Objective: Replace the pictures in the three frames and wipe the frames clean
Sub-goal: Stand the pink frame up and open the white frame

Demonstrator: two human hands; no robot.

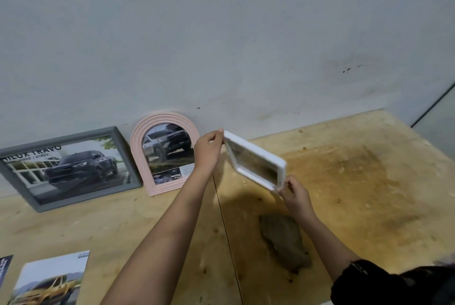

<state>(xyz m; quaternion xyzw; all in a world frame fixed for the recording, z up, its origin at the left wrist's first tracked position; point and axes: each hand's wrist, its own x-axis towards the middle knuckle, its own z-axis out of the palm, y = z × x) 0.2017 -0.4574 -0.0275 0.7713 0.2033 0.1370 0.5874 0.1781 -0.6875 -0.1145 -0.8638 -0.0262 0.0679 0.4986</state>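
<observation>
I hold a white rectangular frame (256, 160) in the air above the wooden table (369, 181), tilted, its glass facing me. My left hand (209, 147) pinches its upper left corner. My right hand (294, 194) pinches its lower right corner. A grey frame (66, 166) with a dark pickup picture leans against the wall at the left. Beside it stands a pink arched frame (163, 152) with a silver truck picture. A grey-brown cloth (283, 240) lies crumpled on the table below the white frame.
Loose printed pictures lie at the table's front left: one of a yellow pickup (49, 280) and a dark one (5, 267) cut by the image edge. The grey wall (221, 46) rises right behind the frames. The table's right side is stained.
</observation>
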